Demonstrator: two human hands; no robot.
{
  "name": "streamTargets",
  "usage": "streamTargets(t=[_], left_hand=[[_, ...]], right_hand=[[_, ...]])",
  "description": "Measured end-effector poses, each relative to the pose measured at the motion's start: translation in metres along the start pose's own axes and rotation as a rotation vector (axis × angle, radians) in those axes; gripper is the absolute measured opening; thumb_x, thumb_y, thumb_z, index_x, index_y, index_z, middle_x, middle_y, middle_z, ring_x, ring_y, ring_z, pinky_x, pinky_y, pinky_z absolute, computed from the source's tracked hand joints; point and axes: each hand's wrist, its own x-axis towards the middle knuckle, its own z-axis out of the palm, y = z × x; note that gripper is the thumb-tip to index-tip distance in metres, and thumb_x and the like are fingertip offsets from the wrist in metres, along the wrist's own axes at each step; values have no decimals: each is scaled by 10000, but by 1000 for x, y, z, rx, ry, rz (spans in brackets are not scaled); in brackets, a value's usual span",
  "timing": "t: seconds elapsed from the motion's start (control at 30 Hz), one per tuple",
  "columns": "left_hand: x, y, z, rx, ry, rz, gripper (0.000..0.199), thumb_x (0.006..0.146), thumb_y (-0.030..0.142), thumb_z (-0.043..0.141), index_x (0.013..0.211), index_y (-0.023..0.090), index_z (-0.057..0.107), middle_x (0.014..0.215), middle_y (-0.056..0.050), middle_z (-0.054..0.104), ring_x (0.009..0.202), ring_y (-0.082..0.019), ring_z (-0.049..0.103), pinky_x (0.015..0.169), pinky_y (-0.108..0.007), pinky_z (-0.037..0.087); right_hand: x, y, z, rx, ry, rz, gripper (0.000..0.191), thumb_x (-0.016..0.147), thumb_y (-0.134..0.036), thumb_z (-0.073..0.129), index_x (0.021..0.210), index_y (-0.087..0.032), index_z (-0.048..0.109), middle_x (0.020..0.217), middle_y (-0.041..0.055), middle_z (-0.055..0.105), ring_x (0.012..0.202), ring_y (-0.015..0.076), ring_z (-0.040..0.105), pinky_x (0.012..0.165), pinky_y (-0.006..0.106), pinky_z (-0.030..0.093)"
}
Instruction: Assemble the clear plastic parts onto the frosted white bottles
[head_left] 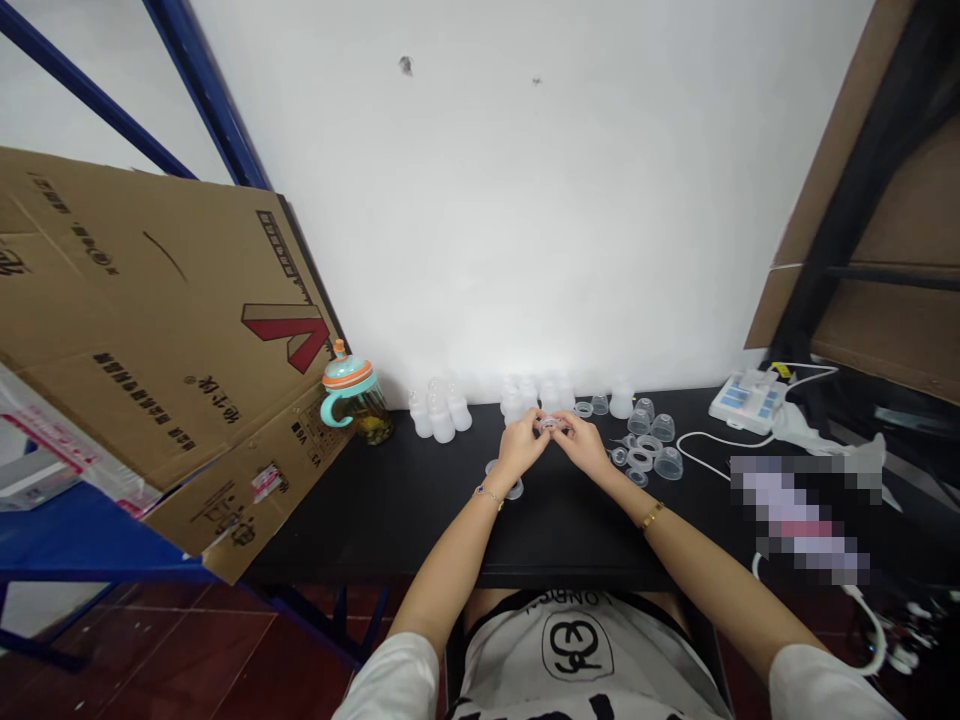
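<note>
Both hands meet over the black table (420,520). My left hand (523,442) pinches one side of a small clear bottle ring (551,423). On its other side, the fingers of my right hand (580,443) are closed on it too. Whether a nipple sits in the ring is too small to tell. Right behind the hands stand several milky white bottles (557,390). Loose rings (640,459) and clear dome caps (667,463) lie to the right of my right hand. Another clear round piece (514,490) is partly covered by my left wrist.
Another group of white bottles (441,420) stands to the left, near a teal-lidded jug (360,400). A large cardboard box (172,330) borders the left side. On the right are a white power strip (748,398), its cable (709,435) and a blurred-out item (795,515). The white wall (525,220) rises behind.
</note>
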Motion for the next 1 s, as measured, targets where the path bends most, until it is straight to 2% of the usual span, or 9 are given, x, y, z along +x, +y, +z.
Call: streamTargets(t=[0.13, 0.27, 0.43, 0.67, 0.8, 1.0], left_hand=[[0, 1, -1, -17, 0, 3, 234, 889, 240, 620, 1121, 247, 652, 859, 26, 754, 652, -151, 653, 649, -242, 417], [-1, 2, -3, -17, -5, 2, 235, 889, 234, 610, 1119, 248, 654, 860, 27, 758, 652, -151, 652, 650, -245, 419], [-1, 2, -2, -17, -4, -5, 233, 890, 240, 611, 1119, 252, 657, 859, 26, 756, 675, -156, 659, 662, -244, 432], [-2, 2, -2, -6, -3, -5, 244, 898, 254, 608, 1137, 258, 656, 873, 22, 753, 694, -157, 666, 681, -242, 449], [-3, 1, 0, 20, 7, 14, 276, 911, 274, 594, 1183, 263, 645, 885, 17, 743, 678, -155, 660, 668, -242, 450], [-4, 2, -1, 46, 0, 45, 281, 947, 315, 550, 1208, 250, 629, 866, 9, 739, 655, -155, 658, 665, -248, 452]], right_hand=[[0, -1, -1, 5, -11, 2, 274, 832, -297, 616, 1072, -214, 720, 845, 32, 772, 552, 160, 598, 594, 266, 457], [0, -1, -1, 6, -9, -8, 258, 829, -279, 617, 1058, -222, 720, 864, 32, 778, 652, 184, 668, 648, 272, 489], [0, 0, -2, -7, -17, 1, 268, 831, -286, 607, 1068, -226, 715, 873, 31, 779, 703, 196, 687, 676, 281, 505], [0, 0, -1, -21, -11, 14, 295, 827, -316, 591, 1080, -228, 715, 858, 27, 775, 602, 175, 625, 622, 272, 476], [-1, 0, 1, -45, -16, 22, 331, 844, -343, 569, 1114, -212, 712, 755, 17, 738, 500, 156, 555, 554, 258, 419], [-2, -2, 0, -72, -31, 12, 357, 887, -363, 542, 1145, -195, 723, 730, 19, 715, 539, 164, 587, 587, 257, 425]])
